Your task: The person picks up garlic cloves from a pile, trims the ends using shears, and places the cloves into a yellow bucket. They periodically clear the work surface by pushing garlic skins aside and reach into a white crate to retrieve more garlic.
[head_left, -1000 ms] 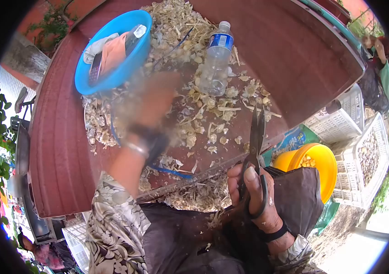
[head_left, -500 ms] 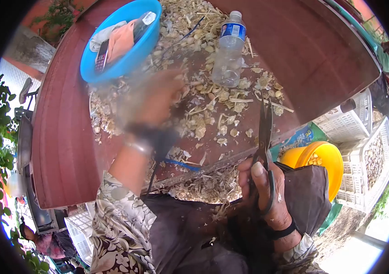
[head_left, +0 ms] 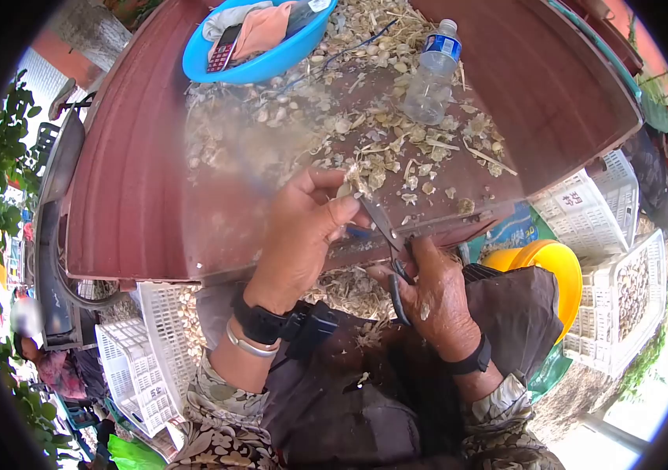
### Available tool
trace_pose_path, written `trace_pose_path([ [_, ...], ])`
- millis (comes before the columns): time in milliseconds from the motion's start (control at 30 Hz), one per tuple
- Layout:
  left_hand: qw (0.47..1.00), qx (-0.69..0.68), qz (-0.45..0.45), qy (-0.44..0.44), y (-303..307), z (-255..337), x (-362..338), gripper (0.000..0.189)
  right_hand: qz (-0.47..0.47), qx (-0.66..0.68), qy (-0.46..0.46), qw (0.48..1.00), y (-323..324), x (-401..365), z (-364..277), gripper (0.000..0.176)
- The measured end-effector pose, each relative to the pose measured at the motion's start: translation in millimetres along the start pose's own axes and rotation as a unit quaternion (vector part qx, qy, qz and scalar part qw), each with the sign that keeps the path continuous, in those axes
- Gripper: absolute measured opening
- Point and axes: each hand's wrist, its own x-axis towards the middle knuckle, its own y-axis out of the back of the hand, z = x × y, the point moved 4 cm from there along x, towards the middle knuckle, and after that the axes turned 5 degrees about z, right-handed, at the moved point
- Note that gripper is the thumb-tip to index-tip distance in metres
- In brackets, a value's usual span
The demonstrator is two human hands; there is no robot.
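Garlic piece point(head_left: 355, 185) (looks like garlic, small and partly covered) is up off the work surface point(head_left: 569, 102), pinched between thumb and fingers of the left hand point(head_left: 295, 235), near the surface's front edge. Scissors point(head_left: 381, 222) are in the right hand point(head_left: 437, 294), fingers at the handles, tips right at the piece. Can't tell if the blades are fully closed or if anything is between them.

Change: left hand was a blur over the scraps, with the scissors upright and well apart from it. Now it's back near the scissors and the blades are angled over to it. So piece and cutting tool are at one spot, and both hands are occupied. Hands are close, not clasped.

Further out: dry husks and stalks point(head_left: 420, 149) scattered beyond the hands. Clear bottle point(head_left: 430, 90) upright-looking among them. Blue basin point(head_left: 302, 60) at the far left, with phone point(head_left: 224, 51) and peach cloth point(head_left: 265, 30) inside. Yellow bucket point(head_left: 569, 294) off to the right, filled white crate point(head_left: 584, 329) just beside it.
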Motion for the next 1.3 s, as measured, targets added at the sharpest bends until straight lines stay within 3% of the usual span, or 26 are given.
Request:
trace_pose_path([
  [133, 1.000, -0.016, -0.009, 0.000, 14, -4, -2, 0.028, -0.036, 0.044, 0.007, 0.998, -1, -1, -3, 0.049],
  [233, 0.999, -0.051, -0.006, 0.014, 22, -16, 3, 0.027, -0.085, 0.215, -0.026, 0.972, -7, 0, -2, 0.044],
  [333, 0.993, -0.107, 0.002, 0.041, 20, -20, 5, 0.027, -0.176, 0.347, -0.213, 0.896, -12, -3, -3, 0.045],
  [467, 0.988, -0.133, 0.005, 0.072, 24, -19, 0, 0.025, -0.048, 0.390, -0.268, 0.880, -8, 4, 4, 0.053],
  [567, 0.983, -0.158, -0.022, 0.091, 41, -3, -23, 0.025, -0.010, 0.377, -0.239, 0.895, -2, 5, 6, 0.056],
  [600, 0.989, -0.109, 0.062, 0.081, 46, 12, -44, 0.025, -0.010, 0.369, -0.237, 0.899, 1, 5, 5, 0.058],
  [633, 0.993, -0.076, 0.093, 0.005, 67, 20, -64, 0.025, -0.002, 0.369, -0.234, 0.899, 3, 4, 7, 0.058],
  [667, 0.990, 0.040, 0.125, -0.051, 85, 36, -86, 0.022, 0.006, 0.371, -0.230, 0.900, 5, 3, 9, 0.058],
  [700, 0.873, 0.434, 0.130, -0.180, 104, 59, -114, 0.019, 0.015, 0.374, -0.228, 0.899, 5, 2, 9, 0.058],
  [733, 0.702, 0.648, 0.150, -0.253, 126, 73, -142, 0.017, 0.022, 0.373, -0.228, 0.899, 8, 1, 7, 0.057],
  [767, 0.675, 0.671, 0.205, -0.229, 157, 81, -164, 0.016, 0.015, 0.377, -0.224, 0.899, 8, 1, 7, 0.057],
  [800, 0.799, 0.505, 0.311, -0.102, 202, 78, -192, 0.015, 0.009, 0.380, -0.221, 0.898, 9, 1, 7, 0.056],
  [833, 0.849, 0.285, 0.444, -0.017, 244, 73, -227, 0.024, 0.002, 0.383, -0.217, 0.898, 9, 1, 7, 0.056],
  [867, 0.802, 0.445, 0.399, -0.005, 292, 68, -250, 0.032, -0.019, 0.402, -0.239, 0.884, 6, -1, 5, 0.056],
  [900, 0.607, 0.710, 0.354, 0.050, 303, 66, -267, 0.038, -0.037, 0.422, -0.260, 0.868, 2, -2, 0, 0.055],
  [967, 0.503, 0.800, 0.322, -0.061, 262, 70, -257, 0.036, -0.105, 0.419, -0.266, 0.862, 1, -4, -7, 0.054],
  [1000, 0.614, 0.725, 0.290, -0.113, 230, 75, -234, 0.035, -0.128, 0.400, -0.260, 0.870, -3, -8, -10, 0.052],
  [1033, 0.779, 0.543, 0.295, -0.102, 185, 78, -204, 0.036, -0.149, 0.380, -0.253, 0.877, -9, -12, -11, 0.051],
  [1067, 0.815, 0.505, 0.253, -0.128, 143, 77, -174, 0.034, -0.190, 0.343, -0.204, 0.897, -18, -15, -6, 0.050],
  [1133, 0.691, 0.664, 0.066, -0.278, 62, 80, -121, 0.028, -0.230, 0.257, -0.093, 0.934, -21, -13, -11, 0.046],
  [1200, 0.729, 0.605, 0.025, -0.318, 40, 69, -70, 0.025, -0.212, 0.292, -0.121, 0.925, -21, -14, -12, 0.047],
  [1267, 0.886, 0.437, 0.105, -0.115, 22, 52, -8, 0.022, -0.162, 0.320, -0.136, 0.924, -21, -17, 2, 0.048],
  [1300, 0.837, 0.503, 0.066, -0.205, 16, 46, 26, 0.022, -0.145, 0.340, -0.163, 0.915, -16, -14, 6, 0.047],
])
